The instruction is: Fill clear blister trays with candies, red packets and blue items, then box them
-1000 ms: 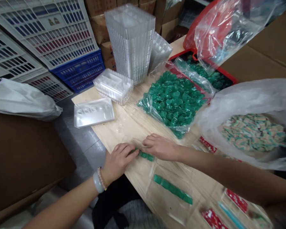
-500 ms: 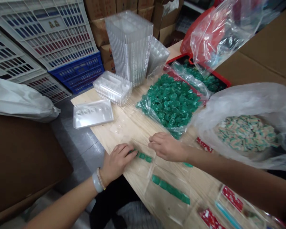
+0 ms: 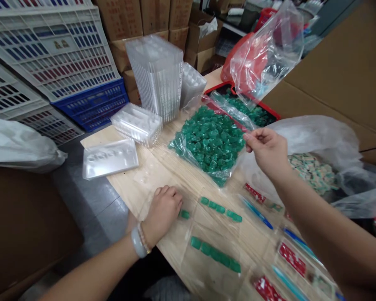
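Two rows of green pieces (image 3: 219, 208) lie finished-looking on the wooden table (image 3: 163, 169) in front of you: the nearer row (image 3: 215, 254) seems to sit in a clear tray whose edges barely show, and the farther one has a small gap partway along. Beside them, your left hand (image 3: 163, 211) rests low over another spot, its fingers bent and close together; one green piece (image 3: 184, 214) peeks out next to them, but what lies beneath is hidden, so you cannot tell from here whether they are clamped on anything or how full that place is. Your right hand (image 3: 268, 150) is raised at the near corner of the big green heap (image 3: 211, 138), thumb and forefinger tips drawn in toward each other; whether a piece or the plastic is pinched between them cannot be told. As a judgement, only a small share of the green is set out: most is loose in that heap on its opened bag, with more in the red-rimmed tray (image 3: 272, 113) behind. Farther right, red-and-white packs (image 3: 292, 259) and blue sticks (image 3: 258, 213) are laid out too, striped pieces (image 3: 313, 171) fill a bag, and the tall stack of clear trays (image 3: 158, 79) appears unused.
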### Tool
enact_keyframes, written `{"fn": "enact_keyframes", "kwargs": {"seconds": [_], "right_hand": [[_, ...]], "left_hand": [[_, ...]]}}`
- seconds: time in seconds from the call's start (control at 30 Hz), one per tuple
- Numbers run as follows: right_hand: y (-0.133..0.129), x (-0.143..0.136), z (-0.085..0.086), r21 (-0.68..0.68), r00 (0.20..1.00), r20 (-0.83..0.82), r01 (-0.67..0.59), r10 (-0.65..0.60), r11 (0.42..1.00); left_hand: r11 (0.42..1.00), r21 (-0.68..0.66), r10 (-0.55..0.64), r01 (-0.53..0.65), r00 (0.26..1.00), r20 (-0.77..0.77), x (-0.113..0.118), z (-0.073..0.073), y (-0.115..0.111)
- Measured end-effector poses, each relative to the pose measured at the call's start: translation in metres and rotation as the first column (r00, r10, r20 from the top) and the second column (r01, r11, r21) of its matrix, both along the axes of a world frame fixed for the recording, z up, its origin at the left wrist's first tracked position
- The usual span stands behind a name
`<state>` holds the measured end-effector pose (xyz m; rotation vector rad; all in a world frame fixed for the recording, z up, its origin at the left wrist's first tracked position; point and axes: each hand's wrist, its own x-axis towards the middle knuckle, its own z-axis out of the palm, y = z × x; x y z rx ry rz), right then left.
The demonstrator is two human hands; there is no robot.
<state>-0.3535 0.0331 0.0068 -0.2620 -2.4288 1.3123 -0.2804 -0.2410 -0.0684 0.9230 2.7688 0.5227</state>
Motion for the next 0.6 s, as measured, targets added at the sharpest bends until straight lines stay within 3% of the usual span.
{"fn": "enact_keyframes", "kwargs": {"seconds": [0.13,0.27,0.43,0.6], "right_hand": [[0.001,0.003,0.007,-0.093,0.993,-0.117,0.014,-0.024,0.996],[-0.006,0.014,0.01,-0.06,0.995,-0.07,-0.081,0.077,0.995],[-0.008,0.03,0.002,-0.121,0.995,-0.051,-0.088,0.083,0.989],[-0.002,0.04,-0.011,-0.147,0.997,-0.016,-0.078,0.076,0.986]], "left_hand": [[0.999,-0.049,-0.013,0.012,1.0,-0.014,0.001,-0.006,0.014],[0.978,-0.066,-0.197,0.197,0.98,0.006,-0.012,-0.006,0.016],[0.921,-0.14,-0.379,0.364,0.919,-0.106,-0.022,-0.003,0.011],[0.922,-0.094,-0.385,0.375,0.916,-0.114,-0.02,-0.005,-0.001]]}}
